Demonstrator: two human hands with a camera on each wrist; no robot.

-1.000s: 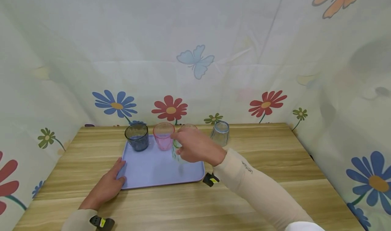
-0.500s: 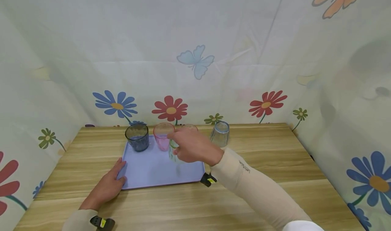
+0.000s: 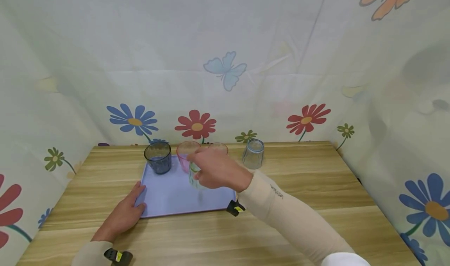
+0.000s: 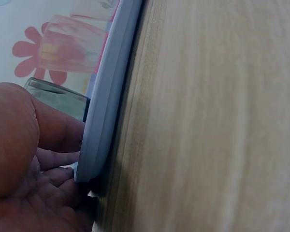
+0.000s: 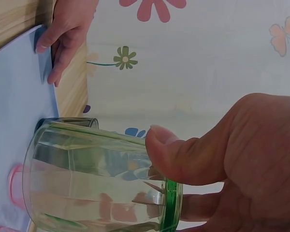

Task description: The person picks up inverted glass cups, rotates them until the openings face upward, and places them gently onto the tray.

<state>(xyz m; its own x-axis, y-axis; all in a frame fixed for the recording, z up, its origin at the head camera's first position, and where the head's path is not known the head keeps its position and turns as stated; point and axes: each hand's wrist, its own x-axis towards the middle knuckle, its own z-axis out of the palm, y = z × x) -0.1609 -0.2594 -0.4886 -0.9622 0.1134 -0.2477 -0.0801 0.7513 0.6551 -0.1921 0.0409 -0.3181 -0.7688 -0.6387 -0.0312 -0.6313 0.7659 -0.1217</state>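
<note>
My right hand (image 3: 218,168) grips a green-tinted drinking glass (image 5: 96,179) by its thick green base. The glass is upside down, its wide mouth facing the lavender tray (image 3: 168,199), close over it. My left hand (image 3: 123,213) holds the tray's near left corner, thumb and fingers at the rim. On the tray's back left stands a dark grey glass (image 3: 158,162), upright. Beside it a pink glass (image 3: 183,152) is upright and partly hidden by my right hand. Another pinkish glass (image 3: 218,145) shows only its rim behind that hand.
To the right of the tray, a clear bluish glass (image 3: 253,154) stands upside down on the wooden table (image 3: 299,180). A flower-printed cloth (image 3: 246,102) closes off the back and sides. The tray lies flat on the table.
My right hand has moved left over the tray with the green glass, now overlapping more of the pink glass. The left hand and tray have stayed put.
</note>
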